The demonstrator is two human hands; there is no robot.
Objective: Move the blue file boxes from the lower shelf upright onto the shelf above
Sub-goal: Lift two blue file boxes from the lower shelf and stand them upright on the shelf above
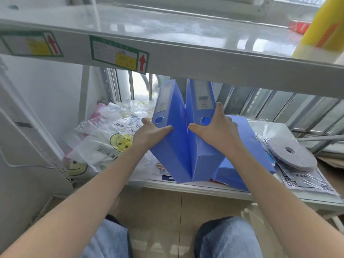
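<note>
Two blue file boxes stand tilted on the lower shelf (204, 189), their spines toward me and their tops leaning apart in a V. My left hand (149, 133) grips the left box (171, 146) at its spine. The right box (202, 146) is held by my right hand (217, 131), with the thumb on its left face and the fingers across its spine. A third blue box (240, 164) lies flat behind and to the right of them. The upper shelf (167, 58) runs just above the boxes' tops, its glossy surface bare in the middle.
Plastic bags with smiley faces (111, 142) are piled at the left of the lower shelf. A grey tape roll (290, 155) and wrapped papers lie at its right. A yellow and white container (320, 32) and a red item (299, 27) stand at the right of the upper shelf.
</note>
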